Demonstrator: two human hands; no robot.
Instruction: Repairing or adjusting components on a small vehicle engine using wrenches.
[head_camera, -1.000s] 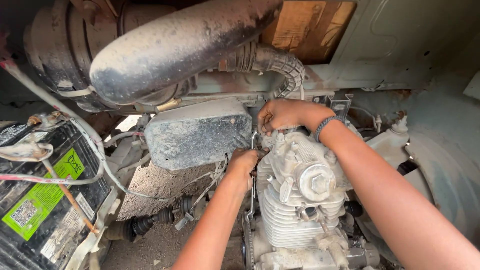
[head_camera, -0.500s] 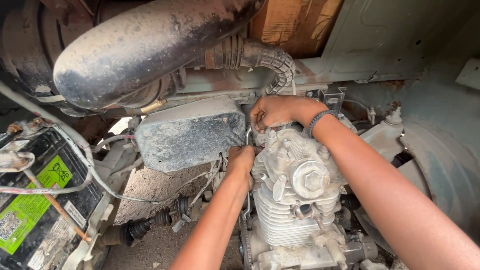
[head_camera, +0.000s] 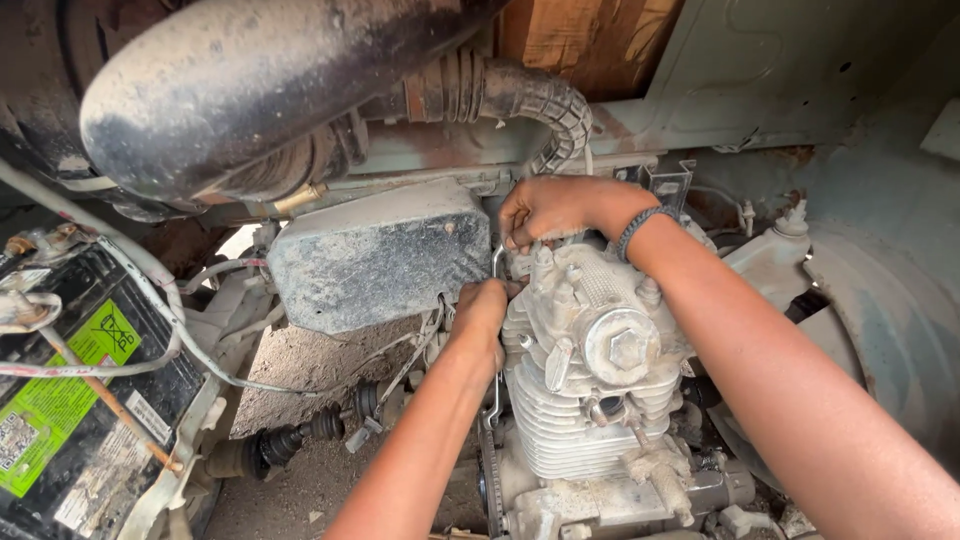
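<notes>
Both hands work at the upper left corner of a small finned engine (head_camera: 590, 400) mounted under a vehicle. The left hand (head_camera: 480, 315) is clenched around the shaft of a slim metal spanner (head_camera: 494, 390), whose lower end shows below the wrist against the engine's left side and whose upper end rises beside the fingers. The right hand (head_camera: 548, 208), with a dark band (head_camera: 638, 228) on its wrist, rests on top of the engine head, fingers curled down onto a small part there; what it grips is hidden by the fingers. Just left of the hands hangs a dusty grey box (head_camera: 380, 255). Above it runs a large dark pipe (head_camera: 250, 85), joined to a ribbed black hose (head_camera: 540, 100) that curves down behind the right hand. At far left stands a black battery (head_camera: 70, 400) with a green label, crossed by white cables (head_camera: 170, 330). A drive shaft (head_camera: 290, 440) lies over the dirt ground (head_camera: 300, 370) below.
</notes>
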